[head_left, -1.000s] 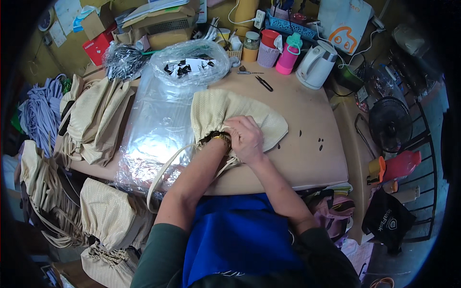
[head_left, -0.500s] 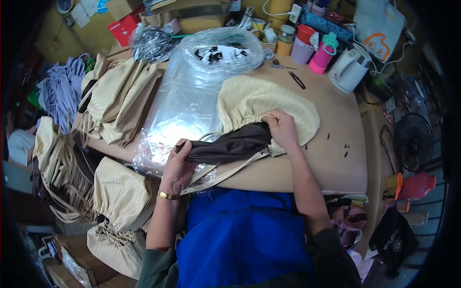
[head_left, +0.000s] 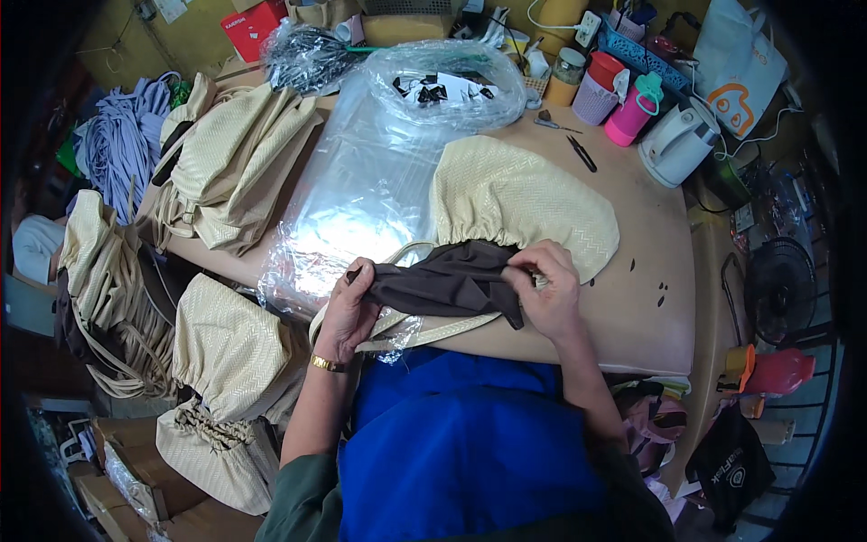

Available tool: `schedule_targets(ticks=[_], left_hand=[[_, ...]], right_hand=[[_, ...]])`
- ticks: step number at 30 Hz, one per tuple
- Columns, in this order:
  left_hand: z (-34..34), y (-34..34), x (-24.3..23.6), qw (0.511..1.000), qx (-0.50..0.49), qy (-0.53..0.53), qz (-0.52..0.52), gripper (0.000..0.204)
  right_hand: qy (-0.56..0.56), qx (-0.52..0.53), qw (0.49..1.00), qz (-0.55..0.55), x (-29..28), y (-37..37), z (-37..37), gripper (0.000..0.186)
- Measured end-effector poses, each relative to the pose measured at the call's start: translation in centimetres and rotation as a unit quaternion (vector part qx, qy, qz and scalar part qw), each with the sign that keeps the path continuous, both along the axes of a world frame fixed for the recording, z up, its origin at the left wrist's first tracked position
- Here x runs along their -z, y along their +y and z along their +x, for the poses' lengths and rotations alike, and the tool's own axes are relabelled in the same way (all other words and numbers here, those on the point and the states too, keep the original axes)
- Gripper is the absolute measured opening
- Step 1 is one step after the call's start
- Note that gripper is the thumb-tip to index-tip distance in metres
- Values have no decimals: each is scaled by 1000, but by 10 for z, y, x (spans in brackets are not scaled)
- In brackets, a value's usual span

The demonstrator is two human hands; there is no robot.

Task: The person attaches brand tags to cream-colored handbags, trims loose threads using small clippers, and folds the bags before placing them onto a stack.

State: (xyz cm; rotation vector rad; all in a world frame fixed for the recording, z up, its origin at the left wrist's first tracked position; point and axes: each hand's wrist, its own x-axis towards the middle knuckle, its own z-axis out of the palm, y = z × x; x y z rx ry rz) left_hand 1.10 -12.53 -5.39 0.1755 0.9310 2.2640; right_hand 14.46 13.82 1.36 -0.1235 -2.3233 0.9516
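Observation:
A cream woven drawstring bag (head_left: 524,194) lies on the table in front of me, its gathered mouth facing me. Dark brown lining (head_left: 433,285) spills out of that mouth toward my body. At the lining's left end, my left hand (head_left: 350,309) is closed on the cloth, thumb on top. My right hand (head_left: 549,287) pinches the lining's right side between thumb and fingers, just below the bag's edge. Below the lining, a cream strap (head_left: 442,332) runs along the table's near edge. What lies inside the lining folds is hidden.
Clear plastic sheeting (head_left: 339,217) covers the table's left middle. More cream bags (head_left: 239,163) are heaped at the left, others (head_left: 230,348) hang below the edge. Black thread snips (head_left: 582,154), a pink bottle (head_left: 632,113) and a white kettle (head_left: 679,140) stand or lie at the far right.
My right hand has moved down from the bag's gathered mouth onto the lining, which is now spread wider on the right. My left hand keeps its hold. The whole view has shifted slightly.

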Motion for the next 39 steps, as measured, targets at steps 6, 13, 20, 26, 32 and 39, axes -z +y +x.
schedule_targets(ticks=[6,13,20,26,32,39], left_hand=[[-9,-4,16,997,-6,-75,14,32],[-8,1,4,994,-29,-109,-2,43],[-7,3,-2,989,-50,-135,-26,40],[-7,7,-3,989,-57,-133,-32,40],[-9,2,7,993,-35,-109,-22,43],[1,11,-4,994,-73,-55,-53,33]], right_hand=[[-25,-38,978,202,4,8,21,20],[-128,-39,915,-379,16,47,6,17],[-43,-87,880,-464,18,42,13,17],[3,-26,1000,17,3,3,10,19],[-76,-29,953,-291,54,22,-9,27],[-102,-81,926,-354,45,27,-5,15]])
